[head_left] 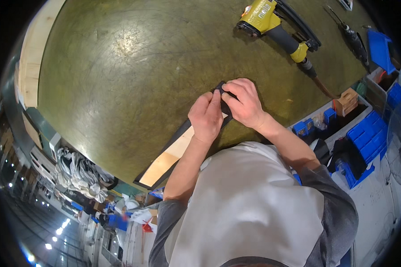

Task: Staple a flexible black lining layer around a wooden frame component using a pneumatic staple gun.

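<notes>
A long, narrow wooden board point(164, 163) with black material wrapped along its edges lies slantwise on the green worktable point(120, 84), close to my body. At its far end the black material point(220, 87) is bunched between my hands. My left hand point(206, 116) is closed there, thumb and fingers pinching it from the left side. From the right, my right hand point(244, 101) presses and pinches the same corner, fingertips nearly touching those of the left. The fingers hide most of that end.
A yellow and black pneumatic nail gun point(262, 18) lies at the far side, its hose point(324, 87) running right. A dark air screwdriver point(354, 44) lies further right. Blue bins point(368, 135) and a wooden block point(345, 102) stand off the right edge; a white cloth pile point(78, 173) lies left.
</notes>
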